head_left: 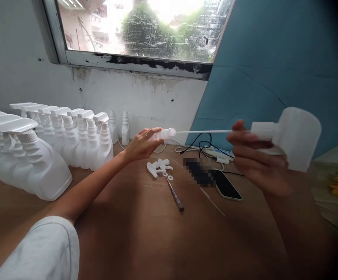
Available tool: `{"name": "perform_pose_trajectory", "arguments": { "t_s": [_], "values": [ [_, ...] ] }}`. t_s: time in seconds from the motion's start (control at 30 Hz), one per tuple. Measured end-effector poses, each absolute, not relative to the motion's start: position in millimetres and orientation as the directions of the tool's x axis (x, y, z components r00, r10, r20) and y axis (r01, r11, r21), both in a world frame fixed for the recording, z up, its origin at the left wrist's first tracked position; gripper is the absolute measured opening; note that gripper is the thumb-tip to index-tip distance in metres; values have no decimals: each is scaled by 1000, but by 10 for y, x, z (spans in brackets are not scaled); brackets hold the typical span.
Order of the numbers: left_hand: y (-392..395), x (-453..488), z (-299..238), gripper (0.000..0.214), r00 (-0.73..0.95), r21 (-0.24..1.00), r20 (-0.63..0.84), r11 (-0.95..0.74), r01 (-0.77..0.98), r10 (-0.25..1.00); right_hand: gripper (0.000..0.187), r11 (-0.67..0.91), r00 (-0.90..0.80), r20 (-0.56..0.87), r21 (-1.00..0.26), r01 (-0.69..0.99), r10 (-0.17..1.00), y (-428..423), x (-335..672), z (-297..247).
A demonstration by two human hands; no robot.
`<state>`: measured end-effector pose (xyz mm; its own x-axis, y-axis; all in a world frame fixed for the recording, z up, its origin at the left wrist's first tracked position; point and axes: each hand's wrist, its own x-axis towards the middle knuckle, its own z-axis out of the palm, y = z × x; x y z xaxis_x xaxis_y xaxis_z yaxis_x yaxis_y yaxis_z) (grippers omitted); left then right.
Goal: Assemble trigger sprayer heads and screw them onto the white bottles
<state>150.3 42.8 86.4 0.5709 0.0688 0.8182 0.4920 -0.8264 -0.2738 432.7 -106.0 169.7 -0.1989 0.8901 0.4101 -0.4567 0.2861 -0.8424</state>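
My left hand (141,147) grips a white plastic spray bottle (167,134), tipped so that its open neck faces right; most of its body is hidden behind my fingers. My right hand (259,167) is closed around a white trigger spray head (299,136). From this head a thin white dip tube (204,132) runs left to the bottle's mouth. Whether its tip is inside or just touching, I cannot tell. Below the bottle, loose trigger parts (159,166) and small white rings (170,177) lie on the table beside a screwdriver (175,195).
Rows of white bottles with spray heads (90,142) fill the left of the brown table (145,241). Two headless bottles (125,128) stand by the wall. A phone (227,184), thin tubes (215,206), and cables with a power strip (221,155) lie to the right.
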Motion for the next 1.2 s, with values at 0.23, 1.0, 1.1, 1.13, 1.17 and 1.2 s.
{"name": "perform_pose_trajectory", "arguments": {
  "t_s": [0.23, 1.0, 1.1, 1.13, 1.17, 1.2],
  "values": [
    [-317, 1579, 803, 25, 474, 74, 871, -987, 139, 132, 20, 261, -130, 442, -716, -648, 888, -1071, 4055, 1887],
    [-794, 1706, 564, 60, 446, 405, 792, -905, 128, 417, 30, 397, -350, 374, -918, -6, 859, -924, 3589, 1406],
    [-810, 1671, 589, 72, 439, 466, 747, -864, 190, 499, 27, 420, -335, 415, -906, -61, 846, -927, 3487, 1324],
    [-812, 1643, 625, 73, 439, 445, 747, -866, 228, 499, 27, 430, -324, 431, -899, -80, 842, -928, 3448, 1294],
    [-814, 1610, 676, 72, 428, 412, 759, -872, 265, 490, 27, 434, -311, 441, -896, -94, 842, -930, 3410, 1265],
    [-819, 1577, 744, 70, 410, 376, 783, -881, 288, 468, 28, 433, -298, 445, -895, -107, 845, -932, 3374, 1238]
  ]
}}
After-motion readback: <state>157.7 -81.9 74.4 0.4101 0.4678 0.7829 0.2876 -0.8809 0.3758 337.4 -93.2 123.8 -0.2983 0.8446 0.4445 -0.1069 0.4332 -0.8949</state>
